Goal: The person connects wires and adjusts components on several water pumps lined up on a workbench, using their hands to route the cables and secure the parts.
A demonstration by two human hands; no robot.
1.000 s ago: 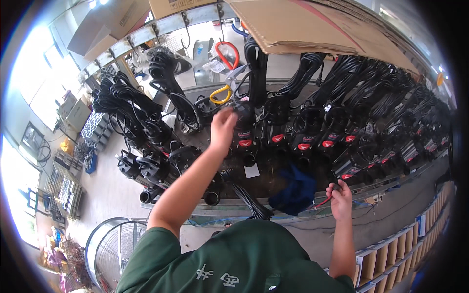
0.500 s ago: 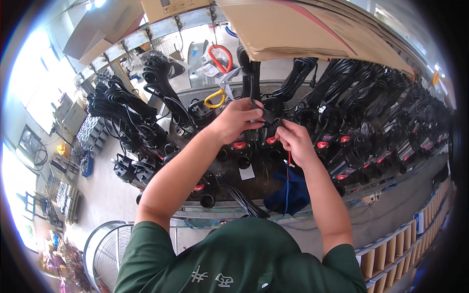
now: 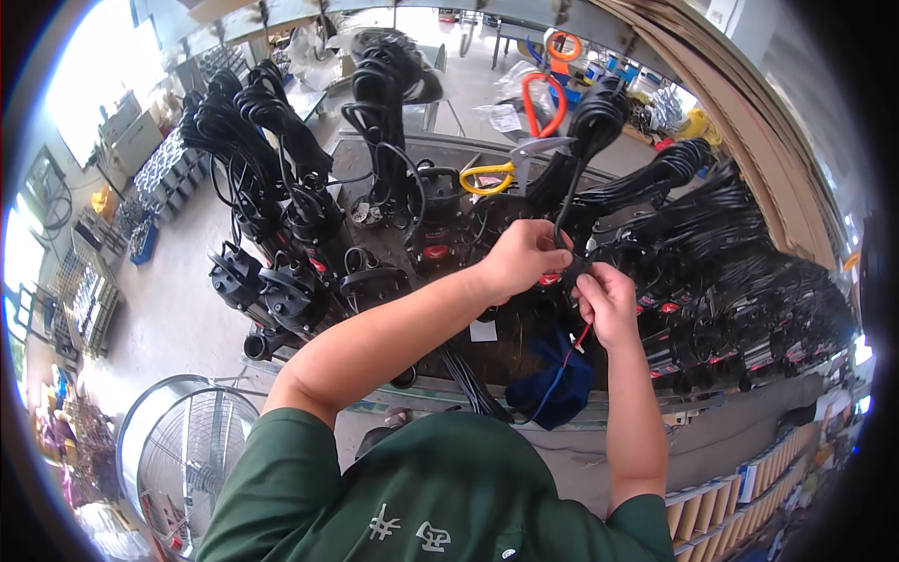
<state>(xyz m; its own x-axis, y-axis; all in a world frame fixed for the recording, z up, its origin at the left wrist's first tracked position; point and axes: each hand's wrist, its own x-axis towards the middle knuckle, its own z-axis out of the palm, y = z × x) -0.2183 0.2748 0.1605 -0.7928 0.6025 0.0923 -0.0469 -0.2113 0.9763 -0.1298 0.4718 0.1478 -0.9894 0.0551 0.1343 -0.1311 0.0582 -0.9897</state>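
Observation:
My left hand (image 3: pixel 526 259) is pinched on a black cable (image 3: pixel 567 201) that comes down from an upright coil (image 3: pixel 599 117). Close beside it, my right hand (image 3: pixel 607 300) has thumb and fingers closed on a small black part (image 3: pixel 580 268) at the cable's lower end; the fingers hide much of it. Below the right fingers runs a thin lead (image 3: pixel 567 361), red above and blue lower down, with a small white piece on it. It trails over a dark blue cloth (image 3: pixel 552 386). Beyond my hands hang scissors (image 3: pixel 521 164) with a yellow and a red handle loop.
Black pumps (image 3: pixel 292 298) with red labels and coiled cables crowd the bench on both sides. Black cables (image 3: pixel 473 382) lie at its near edge, by a white paper (image 3: pixel 483 331). Cardboard sheets (image 3: pixel 712 103) lean at the right. A large fan (image 3: pixel 187 459) stands at lower left.
The view has swung so that the bench, scissors and pumps sit differently in it. My hands have come closer together, covering more of the black part. Both keep their grip.

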